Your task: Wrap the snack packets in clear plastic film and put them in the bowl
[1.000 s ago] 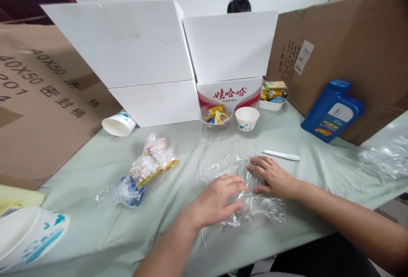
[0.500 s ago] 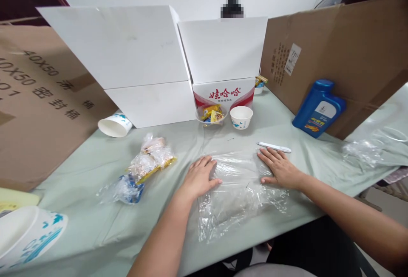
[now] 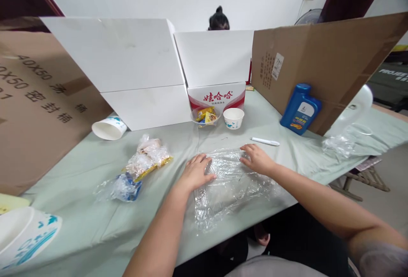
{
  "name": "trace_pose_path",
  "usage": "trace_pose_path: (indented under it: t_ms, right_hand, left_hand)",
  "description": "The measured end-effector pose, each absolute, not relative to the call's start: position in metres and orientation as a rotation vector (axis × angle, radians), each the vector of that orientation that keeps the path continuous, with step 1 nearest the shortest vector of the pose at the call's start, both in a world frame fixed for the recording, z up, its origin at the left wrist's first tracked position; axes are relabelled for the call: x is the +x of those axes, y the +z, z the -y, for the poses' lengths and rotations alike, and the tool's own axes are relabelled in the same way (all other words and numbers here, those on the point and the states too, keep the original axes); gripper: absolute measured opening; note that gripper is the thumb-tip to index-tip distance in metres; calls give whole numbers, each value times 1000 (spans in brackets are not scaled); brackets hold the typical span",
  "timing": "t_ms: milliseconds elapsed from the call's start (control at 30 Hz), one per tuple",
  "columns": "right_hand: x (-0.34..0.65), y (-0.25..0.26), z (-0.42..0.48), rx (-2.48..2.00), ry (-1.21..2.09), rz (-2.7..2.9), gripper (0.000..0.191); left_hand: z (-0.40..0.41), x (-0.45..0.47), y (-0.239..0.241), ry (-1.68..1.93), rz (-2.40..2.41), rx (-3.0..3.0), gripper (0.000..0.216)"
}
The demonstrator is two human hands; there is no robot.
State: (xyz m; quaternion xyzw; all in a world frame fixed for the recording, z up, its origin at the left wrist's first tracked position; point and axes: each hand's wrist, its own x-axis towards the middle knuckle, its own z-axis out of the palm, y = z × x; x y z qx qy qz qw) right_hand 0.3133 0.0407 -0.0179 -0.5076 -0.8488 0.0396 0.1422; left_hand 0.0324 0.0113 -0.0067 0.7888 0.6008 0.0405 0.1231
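A sheet of clear plastic film (image 3: 229, 187) lies crinkled on the green tablecloth in front of me. My left hand (image 3: 196, 172) rests palm down on its left edge, fingers stretched and thumb apart. On the far right corner of the film is my right hand (image 3: 256, 160), its fingers slightly bent and apart over the plastic. Just beyond that hand lies a white, pen-like box cutter (image 3: 264, 141). Left of the film sit plastic-wrapped snack packets (image 3: 147, 161), yellow and blue.
A clear bowl of snack packets (image 3: 205, 117) and a paper bowl (image 3: 233, 118) stand before a white carton (image 3: 216, 58). Blue bottle (image 3: 300, 110) and film roll (image 3: 353, 107) are by the right cardboard box (image 3: 287, 64). Paper bowls (image 3: 110, 128) are left. A person's head (image 3: 219, 20) shows behind.
My right hand has slid a little inward along the film, its fingers now more bent, and the film's right side looks bunched. My left hand stays put. The view has shifted right.
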Motion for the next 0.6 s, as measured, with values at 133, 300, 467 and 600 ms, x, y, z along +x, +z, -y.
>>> trace_pose_path:
  t_ms: [133,300,467,600]
  right_hand:
    - [295,-40,-42,-1678,60,2515,77]
    - [296,-45,-43,-1831,74,2477,90]
    - [296,-46,-44,-1830,66,2471,90]
    - [297,-48,-45,-1816,60,2485,88]
  left_hand:
    - [-14,26,-5,114,-1866,2258,68]
    - [-21,14,-9,134,-1946,2181,78]
    - [-33,6,-18,381,-2059,2134,51]
    - [-38,5,-24,463,-2175,2078,42]
